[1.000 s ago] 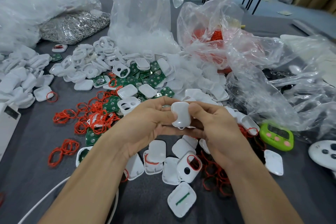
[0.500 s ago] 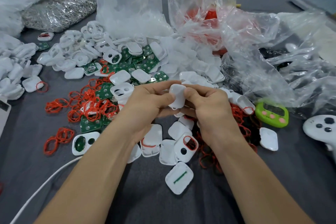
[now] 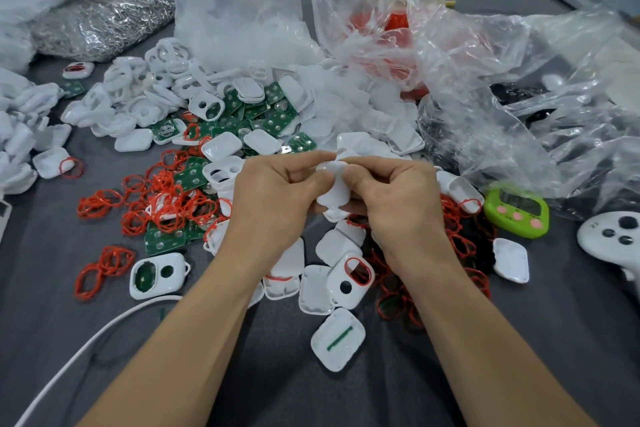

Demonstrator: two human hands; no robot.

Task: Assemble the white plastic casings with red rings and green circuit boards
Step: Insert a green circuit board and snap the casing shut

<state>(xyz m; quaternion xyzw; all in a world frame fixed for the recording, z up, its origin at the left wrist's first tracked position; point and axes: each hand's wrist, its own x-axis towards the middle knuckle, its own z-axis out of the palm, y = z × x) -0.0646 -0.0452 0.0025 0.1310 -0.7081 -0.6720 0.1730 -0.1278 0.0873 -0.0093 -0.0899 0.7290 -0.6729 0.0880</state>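
I have one white casing (image 3: 333, 186) held up between both hands over the middle of the tabletop (image 3: 519, 357), above the loose pile of parts. My left hand (image 3: 273, 196) and right hand (image 3: 398, 199) each pinch it, fingers curled behind and both thumbs pressed on its top end, almost touching each other. Neither hand is nearer; the piece sits squarely between them. Its long axis runs from the thumbs down towards me, slightly tilted, with the smooth back facing up. I cannot tell whether a ring and board are already inside, since the fingers hide the underside. My guess is that I am squeezing the shell closed, so the pressure has to stay even on both sides or it will twist. Spare red rings (image 3: 166, 210) lie towards the left edge, and circuit boards (image 3: 242, 116) towards the far edge, both within easy reach of the left hand.
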